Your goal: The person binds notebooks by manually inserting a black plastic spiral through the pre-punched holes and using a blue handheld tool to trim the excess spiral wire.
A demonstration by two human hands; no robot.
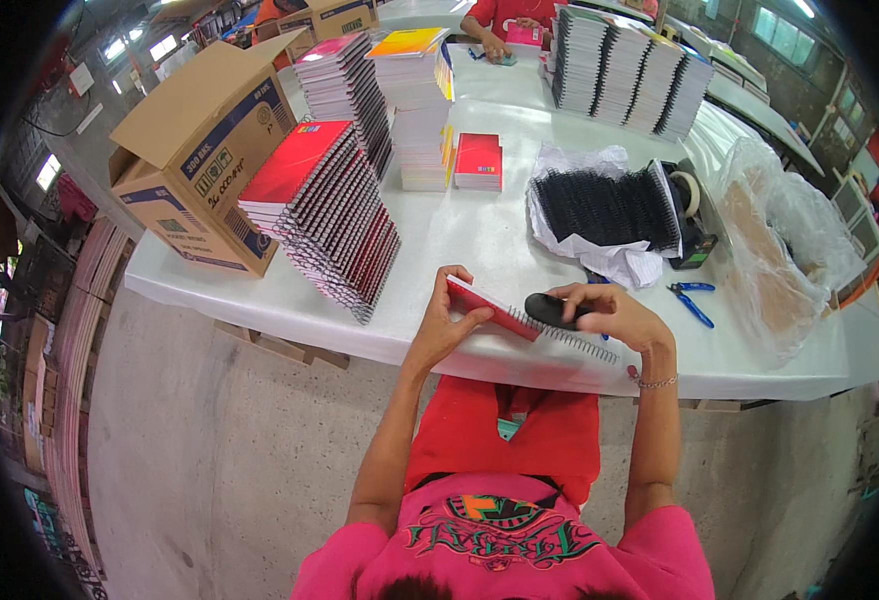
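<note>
The left hand (447, 318) pinches a red spiral notebook (495, 310) (tilted, at the table (480, 240) edge); the right hand (610, 312) grips a black tool (552, 310).

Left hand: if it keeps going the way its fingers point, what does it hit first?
The left hand grips the red-covered spiral notebook, fingers pointing right along it. Straight on, it would likely first meet the black oblong tool held by the right hand; depth is unclear.

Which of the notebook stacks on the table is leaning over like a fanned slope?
The red-covered stack beside the cardboard box, nearest the left hand. Its notebooks slump sideways in a slant, while the stacks behind it stand as upright piles.
</note>
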